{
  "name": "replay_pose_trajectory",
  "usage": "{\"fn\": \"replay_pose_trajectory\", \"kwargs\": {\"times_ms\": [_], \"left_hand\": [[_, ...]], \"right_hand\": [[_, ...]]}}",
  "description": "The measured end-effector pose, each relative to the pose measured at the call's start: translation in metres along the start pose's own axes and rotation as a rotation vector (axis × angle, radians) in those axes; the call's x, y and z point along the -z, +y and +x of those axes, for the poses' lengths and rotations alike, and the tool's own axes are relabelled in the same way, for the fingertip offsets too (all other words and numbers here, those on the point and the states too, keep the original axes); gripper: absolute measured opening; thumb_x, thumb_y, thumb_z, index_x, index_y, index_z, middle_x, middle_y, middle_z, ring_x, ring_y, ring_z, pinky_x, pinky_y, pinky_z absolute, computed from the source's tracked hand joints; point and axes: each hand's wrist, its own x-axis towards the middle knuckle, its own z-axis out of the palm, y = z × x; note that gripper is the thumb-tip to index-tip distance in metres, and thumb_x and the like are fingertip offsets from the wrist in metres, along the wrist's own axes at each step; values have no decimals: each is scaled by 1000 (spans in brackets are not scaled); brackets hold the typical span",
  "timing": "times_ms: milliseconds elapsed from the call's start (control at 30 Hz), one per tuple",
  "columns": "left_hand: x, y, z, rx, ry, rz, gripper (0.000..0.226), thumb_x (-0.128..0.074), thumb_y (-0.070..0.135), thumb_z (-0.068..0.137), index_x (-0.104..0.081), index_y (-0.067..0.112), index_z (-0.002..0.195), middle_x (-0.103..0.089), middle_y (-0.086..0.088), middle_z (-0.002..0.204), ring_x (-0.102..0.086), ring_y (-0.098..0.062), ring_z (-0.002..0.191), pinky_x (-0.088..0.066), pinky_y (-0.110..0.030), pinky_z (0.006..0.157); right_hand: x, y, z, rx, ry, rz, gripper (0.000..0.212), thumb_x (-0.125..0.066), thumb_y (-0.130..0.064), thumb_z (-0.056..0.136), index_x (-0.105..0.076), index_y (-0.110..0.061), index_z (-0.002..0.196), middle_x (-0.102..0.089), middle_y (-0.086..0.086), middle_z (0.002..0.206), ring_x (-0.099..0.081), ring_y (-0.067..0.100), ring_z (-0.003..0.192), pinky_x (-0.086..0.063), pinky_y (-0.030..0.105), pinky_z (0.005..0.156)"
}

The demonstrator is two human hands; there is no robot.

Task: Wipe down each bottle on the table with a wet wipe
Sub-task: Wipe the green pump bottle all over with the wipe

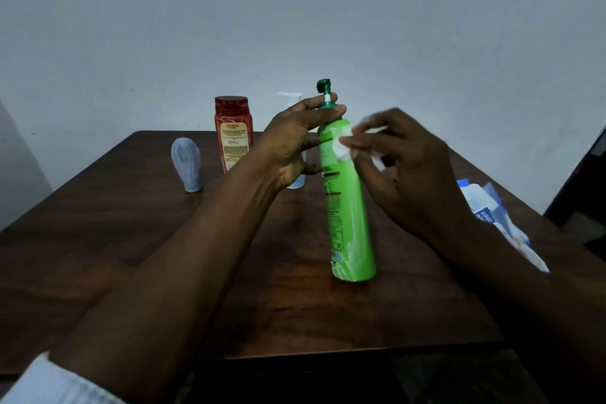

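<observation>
I see a dark wood-grain table point(164, 256). Green pump bottle point(347, 223) stands tilted just right of centre. At 11 o'clock: pale blue bottle point(187, 162), inverted on its cap. At 12: red bottle point(232, 134), then a white pump bottle point(294, 180), mostly hidden. At 3: blue-white wipes packet point(501, 220), lying flat.

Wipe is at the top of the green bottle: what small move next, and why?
Probably slide the wipe down the green bottle: the right hand presses it near the shoulder, the left hand steadies the neck, and the lower body looks untouched.
</observation>
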Motion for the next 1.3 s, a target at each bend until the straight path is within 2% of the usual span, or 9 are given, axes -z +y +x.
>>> {"fn": "replay_pose_trajectory", "kwargs": {"times_ms": [167, 300, 467, 600, 733, 900, 1100, 1167, 1300], "left_hand": [[2, 0, 1, -37, 86, 47, 35, -85, 25, 74, -76, 24, 109, -72, 7, 90, -65, -18, 86, -52, -50, 94], [1, -4, 2, -63, 87, 55, 28, -85, 38, 73, -77, 24, 96, -73, 6, 89, -66, -21, 87, -54, -50, 92], [-3, 4, -2, -91, 34, 128, 23, -76, 34, 85, -75, 22, 105, -73, 8, 93, -69, -13, 77, -59, -38, 79], [-7, 5, -2, -124, 50, 131, 28, -79, 26, 82, -76, 15, 108, -75, 3, 92, -69, -15, 77, -58, -31, 66], [-6, 3, -1, -139, 85, 96, 31, -82, 24, 80, -77, 12, 108, -77, 0, 92, -70, -14, 75, -55, -26, 60], [0, 2, 2, -137, 125, 100, 31, -84, 24, 78, -78, 13, 106, -78, -1, 93, -71, -12, 74, -55, -25, 59], [-10, 2, 1, -134, 131, 82, 31, -87, 21, 73, -79, 9, 100, -79, -6, 94, -71, -18, 76, -60, -33, 66], [-13, 0, 1, -124, 152, 65, 35, -89, 21, 70, -78, 6, 100, -77, -13, 99, -69, -22, 78, -61, -39, 74], [-9, -9, 1, -80, 214, 31, 42, -91, 22, 67, -77, 2, 101, -77, -13, 90, -67, -21, 72, -59, -32, 67]], "right_hand": [[6, -1, -49, -17, -76, -33, 21, -70, -11, 88, -77, -8, 107, -66, 9, 109, -67, 15, 98, -54, 30, 83], [13, 5, -46, -75, -39, -39, 17, -77, -6, 86, -78, -8, 104, -70, 7, 104, -68, 13, 95, -55, 28, 83], [13, 15, 0, -89, 29, -72, 12, -78, -11, 86, -80, -13, 99, -72, 3, 95, -66, 7, 90, -49, 14, 79], [8, 17, 33, -102, 55, -57, 12, -76, -22, 87, -80, -13, 93, -74, 1, 88, -68, 11, 84, -50, 22, 79], [3, 14, 13, -96, 79, -73, 12, -76, -12, 87, -80, -13, 98, -72, 2, 92, -67, 9, 88, -49, 19, 83], [4, 12, -29, -113, 23, -65, 17, -78, -4, 85, -79, -9, 100, -75, 5, 98, -66, 8, 95, -45, 9, 90], [3, 19, 16, -234, 118, 40, 9, -75, -16, 87, -80, -15, 95, -73, -2, 88, -69, 8, 83, -58, 33, 73], [-4, 19, 23, -248, 139, 19, 9, -74, -18, 88, -80, -15, 93, -72, -2, 88, -68, 7, 84, -56, 32, 76], [-17, 7, -1, -163, 107, -65, 16, -71, -8, 89, -78, -10, 103, -69, 6, 97, -66, 15, 93, -47, 19, 86]]}}
